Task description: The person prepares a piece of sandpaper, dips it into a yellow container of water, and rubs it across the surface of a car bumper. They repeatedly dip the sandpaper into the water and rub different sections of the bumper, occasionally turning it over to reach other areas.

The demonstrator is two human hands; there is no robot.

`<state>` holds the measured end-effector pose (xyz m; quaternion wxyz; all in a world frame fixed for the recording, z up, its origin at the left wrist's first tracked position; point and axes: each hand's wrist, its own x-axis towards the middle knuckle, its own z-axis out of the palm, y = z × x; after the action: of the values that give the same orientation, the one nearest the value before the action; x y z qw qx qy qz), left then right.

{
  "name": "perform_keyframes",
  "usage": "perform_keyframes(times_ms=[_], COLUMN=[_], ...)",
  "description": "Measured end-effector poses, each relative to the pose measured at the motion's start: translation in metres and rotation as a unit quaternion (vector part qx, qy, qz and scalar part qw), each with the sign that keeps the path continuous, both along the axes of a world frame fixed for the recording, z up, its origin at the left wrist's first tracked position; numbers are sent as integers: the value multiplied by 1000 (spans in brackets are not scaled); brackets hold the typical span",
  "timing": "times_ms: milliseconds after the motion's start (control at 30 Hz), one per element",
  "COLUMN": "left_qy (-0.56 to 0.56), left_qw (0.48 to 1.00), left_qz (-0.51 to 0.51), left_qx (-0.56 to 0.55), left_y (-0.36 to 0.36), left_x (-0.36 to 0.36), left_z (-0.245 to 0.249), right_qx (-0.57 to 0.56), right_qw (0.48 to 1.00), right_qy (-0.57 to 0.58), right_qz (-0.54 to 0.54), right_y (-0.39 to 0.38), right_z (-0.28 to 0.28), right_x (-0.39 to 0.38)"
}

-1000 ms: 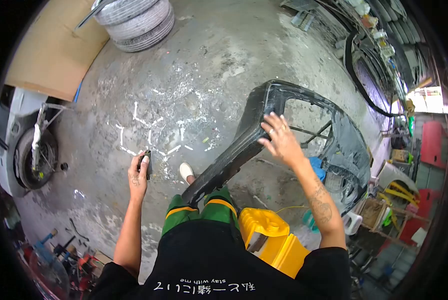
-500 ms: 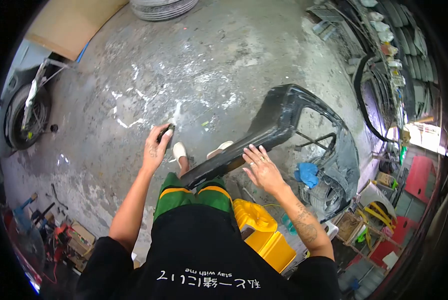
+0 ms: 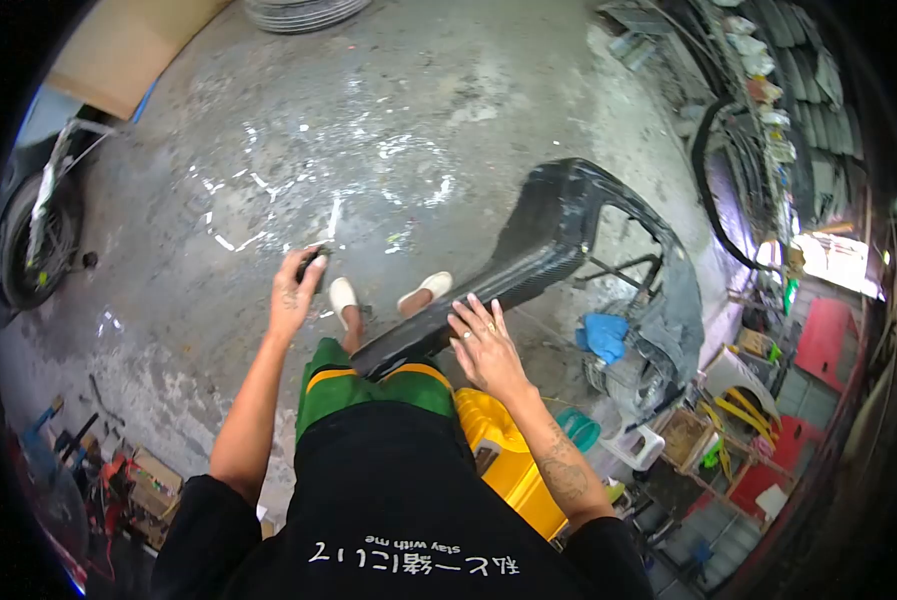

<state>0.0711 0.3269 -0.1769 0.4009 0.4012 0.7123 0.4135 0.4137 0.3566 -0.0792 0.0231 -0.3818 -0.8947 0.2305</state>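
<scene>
A long black car bumper (image 3: 540, 262), with a woven carbon-like sheen, reaches from my thighs out to the right. Its near end lies against my green shorts (image 3: 320, 408). Resting on its upper surface near that end is my right hand (image 3: 486, 348), palm down, fingers stretched out. My left hand (image 3: 292, 292) is to the left of the bumper, apart from it, above the floor. Its fingers close round a small dark object (image 3: 309, 264), whose kind I cannot make out.
A yellow plastic container (image 3: 493, 430) stands by my right leg. Blue cloth or plastic (image 3: 605, 336) lies inside the bumper's curve. Tools and a cardboard box (image 3: 155, 488) are at lower left, a wheel (image 3: 43, 240) at far left. Red panels (image 3: 826, 340) and a white stool (image 3: 636, 447) are at right.
My right hand has slid along the bumper toward its near end. My left hand still grips the small dark object beside it. The whole view has shifted slightly.
</scene>
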Motion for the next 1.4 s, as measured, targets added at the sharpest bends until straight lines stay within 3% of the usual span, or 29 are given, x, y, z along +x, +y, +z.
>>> perform_keyframes(times_ms=[200,300,333,367,400,433,500,567,633,767,933,1100,1167,1200,1233,1300,1400], left_qy=[5,20,25,29,29,16,3,25,23,30,26,38,44,50,57,67,73], left_qw=[999,1000,1000,999,999,1000,1000,1000,1000,999,1000,999,998,998,997,996,996], left_qz=[-3,-10,-10,-12,-12,-7,-3,-3,-7,-3,-11,-36,-39,-41,-44,-40,-46], left_qx=[-32,-14,-16,-16,-13,-11,-4,16,21,17,-13,3,4,18,31,32,25], left_y=[12,17,18,20,21,21,20,14,8,-4,-7,-3,-1,-2,-3,-9,-10], left_x=[1,2,2,3,3,4,5,4,4,6,14,23,24,24,24,22,23], left_z=[12,12,14,15,16,17,17,12,11,13,15,17,25,29,30,33,33], right_qx=[171,196,197,66,-68,-65,-167,-137,-190,-172,-227,-264,-123,-112,-115,-213,-270], right_qw=[974,935,935,904,831,831,777,773,746,752,746,719,782,785,784,735,705], right_qy=[-29,14,14,139,258,259,293,314,269,266,280,294,262,266,267,349,357], right_qz=[-144,-294,-293,-400,-487,-487,-532,-533,-579,-578,-559,-572,-552,-549,-548,-541,-550], right_y=[62,90,95,99,102,103,104,105,104,103,93,86,86,86,86,86,84], right_z=[29,23,15,9,4,6,14,2,-7,-22,-45,-103,-148,-168,-167,-165,-121], right_x=[54,74,75,72,71,66,51,50,56,57,52,45,52,59,58,59,45])
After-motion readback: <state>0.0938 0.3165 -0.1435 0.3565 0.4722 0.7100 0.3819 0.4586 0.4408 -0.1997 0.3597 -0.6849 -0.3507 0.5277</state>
